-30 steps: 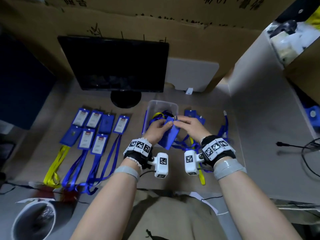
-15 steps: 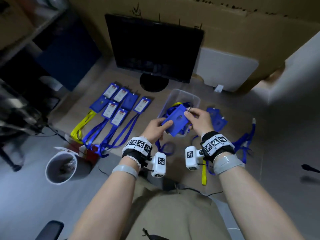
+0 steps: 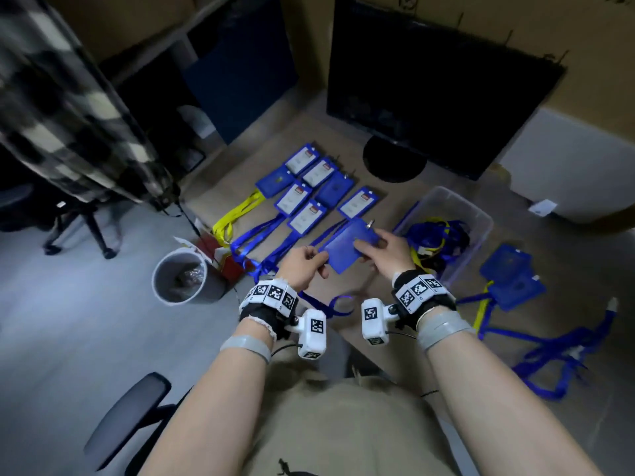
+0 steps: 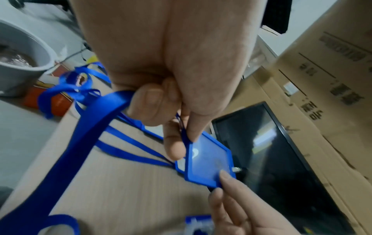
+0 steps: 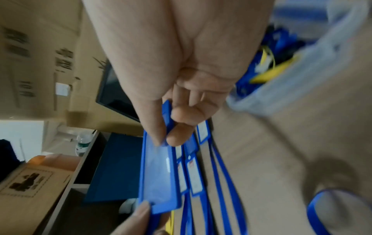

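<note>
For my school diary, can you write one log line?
left hand: pinches badge holder | right hand: pinches same holder | place: above table

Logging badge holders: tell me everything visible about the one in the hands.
The blue badge holder is a flat rectangular plastic frame with a clear window, no card visible inside, a metal clip at its far end. Held tilted above the table: the left hand pinches its near corner, the right hand grips its right edge.

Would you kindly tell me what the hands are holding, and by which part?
A blue badge holder: the left hand pinches one corner, the right hand pinches the opposite edge.
</note>
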{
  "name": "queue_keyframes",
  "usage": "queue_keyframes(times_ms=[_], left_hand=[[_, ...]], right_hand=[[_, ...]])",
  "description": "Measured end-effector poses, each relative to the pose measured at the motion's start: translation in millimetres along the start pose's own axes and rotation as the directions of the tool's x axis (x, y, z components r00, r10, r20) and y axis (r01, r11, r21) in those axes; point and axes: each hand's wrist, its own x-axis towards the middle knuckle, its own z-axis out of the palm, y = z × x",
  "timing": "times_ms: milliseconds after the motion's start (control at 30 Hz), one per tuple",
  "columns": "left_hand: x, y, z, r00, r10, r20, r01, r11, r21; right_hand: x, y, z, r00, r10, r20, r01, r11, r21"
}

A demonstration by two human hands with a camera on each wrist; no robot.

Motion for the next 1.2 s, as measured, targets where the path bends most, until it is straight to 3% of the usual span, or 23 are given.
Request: queue_keyframes(times_ms=[100, 267, 433, 533, 600, 633, 700, 800, 933, 1033, 1200], left_hand=[[18.5, -21.1, -39.4, 0.989, -0.139, 0.039, 0.139, 0.99, 0.011], [50.3, -63.2, -92.8, 0.93, -0.323, 0.173, 0.329, 0.944, -0.006], [80.3, -84.1, -109.7, 0.891, -0.408, 0.199, 0.425, 0.904, -0.051], [96.7, -91.3, -106.1, 0.875, -0.418, 0.244, 0.44, 0.897, -0.04], [108.4, -98.2, -105.1, 0.884, -0.401, 0.24, 0.403, 0.914, 0.045], [113.1, -99.9, -105.0, 0.895, -0.389, 0.22, 0.372, 0.921, 0.115], [121.0, -94.0, -103.0, 0.905, -0.385, 0.179, 0.354, 0.917, 0.181], [129.0, -59.8, -90.4, 0.921, -0.327, 0.21, 0.306, 0.944, 0.127], [131.6, -3.3, -46.0, 0.917, -0.245, 0.316, 0.254, 0.967, 0.013], [129.4, 28.7, 3.1, 0.921, -0.184, 0.342, 0.18, 0.983, 0.043], [108.3, 58.4, 96.9, 0.921, -0.099, 0.376, 0.058, 0.991, 0.12]], right_hand=[[31.1, 2.2, 51.6, 0.993, 0.103, 0.049, -0.103, 0.995, -0.001], [88.1, 19.2, 106.8, 0.94, 0.276, -0.199, -0.272, 0.961, 0.046], [131.6, 42.6, 123.2, 0.864, 0.415, -0.283, -0.447, 0.893, -0.055], [148.3, 52.1, 120.6, 0.822, 0.502, -0.268, -0.531, 0.846, -0.041], [150.0, 48.1, 119.5, 0.839, 0.526, -0.143, -0.542, 0.83, -0.129], [152.3, 48.4, 120.1, 0.841, 0.525, -0.131, -0.536, 0.841, -0.071], [153.3, 42.2, 117.7, 0.856, 0.465, -0.223, -0.484, 0.874, -0.036], [145.1, 35.1, 97.9, 0.849, 0.453, -0.273, -0.481, 0.876, -0.042], [106.5, 19.3, 50.0, 0.845, 0.403, -0.353, -0.405, 0.912, 0.072], [76.4, 17.1, -0.8, 0.824, 0.382, -0.418, -0.325, 0.924, 0.202], [21.8, 49.5, -106.9, 0.676, 0.319, -0.665, -0.316, 0.94, 0.129]])
